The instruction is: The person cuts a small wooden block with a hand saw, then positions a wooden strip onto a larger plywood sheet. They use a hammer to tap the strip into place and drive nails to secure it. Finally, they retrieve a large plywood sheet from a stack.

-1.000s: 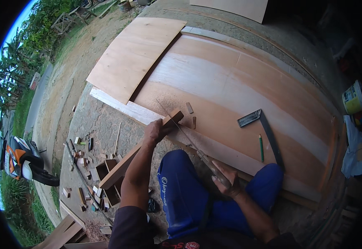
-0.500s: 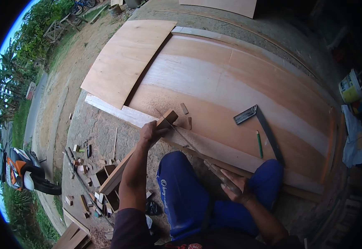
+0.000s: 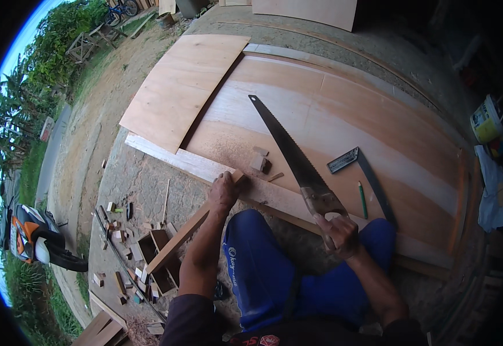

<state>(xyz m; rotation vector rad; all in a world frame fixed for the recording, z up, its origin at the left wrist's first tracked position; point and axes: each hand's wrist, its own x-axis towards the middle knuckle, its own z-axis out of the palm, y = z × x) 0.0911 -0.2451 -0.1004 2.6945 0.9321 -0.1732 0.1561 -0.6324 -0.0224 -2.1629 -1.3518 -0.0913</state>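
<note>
My left hand (image 3: 223,193) is wrapped round a long wooden bar (image 3: 177,239), pressing its far end on the pale front rail (image 3: 283,199) of a large wooden panel (image 3: 274,81). The bar slants down toward a small box at the lower left. In my right hand (image 3: 341,233) is the handle of a handsaw (image 3: 289,149), its blade raised over the panel and clear of the bar. A short wood block (image 3: 257,163) and thin offcuts lie on the panel beyond the bar's end, amid sawdust.
A square (image 3: 372,184) and a green pencil (image 3: 362,199) lie on the panel's right part. Plywood (image 3: 185,86) covers its left end. An open wooden box (image 3: 158,245) and several scraps lie at lower left. A bucket (image 3: 486,122) stands far right; a motorcycle (image 3: 41,239) is outside left.
The saw has come up off the bar, its blade now over the panel. A block from the bar's end now lies loose on the panel, and the bar's end sits nearer my left hand.
</note>
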